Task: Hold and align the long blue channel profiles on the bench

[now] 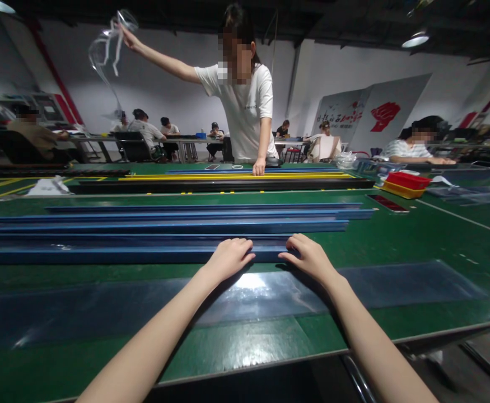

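Note:
A long blue channel-shaped profile (114, 256) lies across the green table in front of me, running out of view at the left. My left hand (231, 257) grips it with the fingers over the far edge and the thumb along the near side. Close to its right end, my right hand (306, 254) holds it the same way, the palm hiding that end. Between the two hands a short stretch of the profile shows. Beneath my forearms a clear plastic film strip (404, 284) lies flat, shining under the light.
More blue profiles (211, 214) lie beyond, then black (228, 186) and yellow ones (236, 177). A red bin (407, 182) and a phone (387, 203) are at the right. A co-worker (245, 106) stands opposite, one raised hand holding clear plastic. The table (270, 341) ends near me.

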Available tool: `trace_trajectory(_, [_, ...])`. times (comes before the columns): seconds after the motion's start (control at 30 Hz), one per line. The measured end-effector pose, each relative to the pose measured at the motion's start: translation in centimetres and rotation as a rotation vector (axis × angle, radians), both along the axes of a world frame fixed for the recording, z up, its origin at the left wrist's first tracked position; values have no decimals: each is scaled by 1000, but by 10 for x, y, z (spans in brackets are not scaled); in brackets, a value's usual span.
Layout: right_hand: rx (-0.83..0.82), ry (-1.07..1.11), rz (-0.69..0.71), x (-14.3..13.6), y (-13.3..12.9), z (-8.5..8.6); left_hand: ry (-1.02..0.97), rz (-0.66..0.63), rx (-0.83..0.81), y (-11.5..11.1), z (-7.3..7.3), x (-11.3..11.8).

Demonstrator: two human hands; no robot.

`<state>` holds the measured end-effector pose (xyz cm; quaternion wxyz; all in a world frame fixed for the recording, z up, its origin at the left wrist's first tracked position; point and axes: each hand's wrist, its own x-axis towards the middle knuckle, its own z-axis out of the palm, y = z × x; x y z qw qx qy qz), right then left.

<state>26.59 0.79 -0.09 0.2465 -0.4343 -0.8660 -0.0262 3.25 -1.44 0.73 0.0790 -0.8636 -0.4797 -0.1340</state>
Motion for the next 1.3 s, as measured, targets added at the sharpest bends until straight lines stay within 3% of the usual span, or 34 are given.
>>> trace_trajectory(0.37, [6,-13,-19,2,3,-2,-298,17,-128,4,-1,-6])
trace_trajectory(0.63, [37,-25,-22,2,5,-4,-402,45,-186,13,-4,-5])
trace_trajectory(1.3, [12,-144,-112,1,7,-5,-370,48,-168,8,-4,-5])
